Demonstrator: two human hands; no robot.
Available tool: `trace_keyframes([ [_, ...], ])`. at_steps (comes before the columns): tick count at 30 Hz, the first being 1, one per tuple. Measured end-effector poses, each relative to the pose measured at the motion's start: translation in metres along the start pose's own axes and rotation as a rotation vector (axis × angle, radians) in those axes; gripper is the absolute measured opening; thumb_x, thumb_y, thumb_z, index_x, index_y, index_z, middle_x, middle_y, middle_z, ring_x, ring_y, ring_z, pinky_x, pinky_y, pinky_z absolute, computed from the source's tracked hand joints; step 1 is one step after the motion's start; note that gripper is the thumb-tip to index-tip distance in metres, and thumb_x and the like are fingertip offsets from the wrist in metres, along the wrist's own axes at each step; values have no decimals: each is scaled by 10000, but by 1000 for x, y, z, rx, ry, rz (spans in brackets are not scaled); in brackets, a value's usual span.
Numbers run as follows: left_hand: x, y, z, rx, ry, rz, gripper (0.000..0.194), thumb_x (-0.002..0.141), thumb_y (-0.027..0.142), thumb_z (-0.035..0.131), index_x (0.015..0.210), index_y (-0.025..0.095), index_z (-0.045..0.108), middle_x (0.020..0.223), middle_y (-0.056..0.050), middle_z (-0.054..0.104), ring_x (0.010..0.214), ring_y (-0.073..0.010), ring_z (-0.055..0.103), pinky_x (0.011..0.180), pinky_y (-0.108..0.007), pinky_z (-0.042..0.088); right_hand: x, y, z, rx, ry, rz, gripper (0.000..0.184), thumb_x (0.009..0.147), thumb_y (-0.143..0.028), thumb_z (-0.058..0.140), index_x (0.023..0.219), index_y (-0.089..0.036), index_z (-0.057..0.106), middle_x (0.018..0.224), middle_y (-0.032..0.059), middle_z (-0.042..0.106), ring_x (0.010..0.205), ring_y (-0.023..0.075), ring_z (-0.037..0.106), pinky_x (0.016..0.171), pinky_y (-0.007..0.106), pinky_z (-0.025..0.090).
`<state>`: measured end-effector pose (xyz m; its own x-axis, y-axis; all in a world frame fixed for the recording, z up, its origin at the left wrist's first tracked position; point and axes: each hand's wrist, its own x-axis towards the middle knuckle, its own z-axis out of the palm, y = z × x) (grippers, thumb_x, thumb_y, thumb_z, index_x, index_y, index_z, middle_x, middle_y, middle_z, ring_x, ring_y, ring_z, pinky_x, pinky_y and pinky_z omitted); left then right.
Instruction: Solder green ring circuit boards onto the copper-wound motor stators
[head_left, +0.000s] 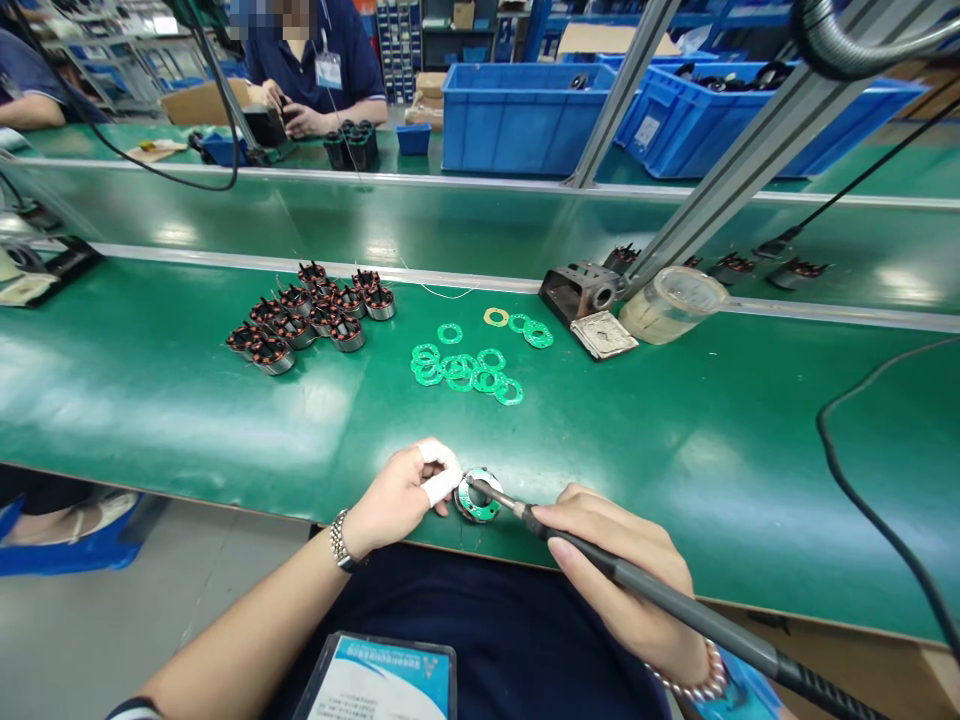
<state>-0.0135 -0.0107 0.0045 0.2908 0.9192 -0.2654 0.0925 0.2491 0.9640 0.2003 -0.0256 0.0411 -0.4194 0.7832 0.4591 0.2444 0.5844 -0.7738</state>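
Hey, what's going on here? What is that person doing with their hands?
A person's left hand holds a round metal part with a green ring on the green workbench. Their right hand holds a soldering iron, its tip at that part. Copper-wound coils and loose green rings lie farther across the bench. Beyond, another person sits near blue crates.

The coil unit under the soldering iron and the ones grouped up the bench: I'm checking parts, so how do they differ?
The unit under the soldering iron shows a green ring board on its face, while the grouped units show copper-coloured windings and no such board. The left hand steadies the first; nothing touches the grouped units. The first sits alone near the near edge of the green bench; the others stand packed together farther off. Both have round, metal-rimmed bodies.
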Motion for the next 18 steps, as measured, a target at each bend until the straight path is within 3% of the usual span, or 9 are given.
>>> trace_keyframes([
  [7, 0, 2, 1, -6, 9, -14, 172, 755, 286, 571, 674, 155, 496, 631, 35, 481, 493, -69, 509, 500, -201, 439, 5, 7, 2, -40, 31, -49, 248, 830, -103, 501, 1046, -208, 565, 667, 11, 598, 588, 134, 571, 576, 265, 498],
  [14, -4, -1, -1, 47, 51, 27, 109, 790, 266, 524, 778, 158, 540, 617, 27, 515, 517, -87, 519, 527, -215, 453, 23, 28, 18, -74, -273, -14, 313, 796, -166, 562, 1104, -177, 508, 1020, 104, 582, 956, 188, 571, 828, 320, 488],
  [18, -19, -8, -8, 274, 78, 210, 125, 785, 215, 550, 882, 182, 621, 811, -40, 628, 731, -145, 590, 702, -276, 478, 22, 29, 19, -81, -264, 14, 284, 800, -189, 563, 1079, -192, 506, 983, 87, 568, 925, 181, 568, 808, 316, 491],
])
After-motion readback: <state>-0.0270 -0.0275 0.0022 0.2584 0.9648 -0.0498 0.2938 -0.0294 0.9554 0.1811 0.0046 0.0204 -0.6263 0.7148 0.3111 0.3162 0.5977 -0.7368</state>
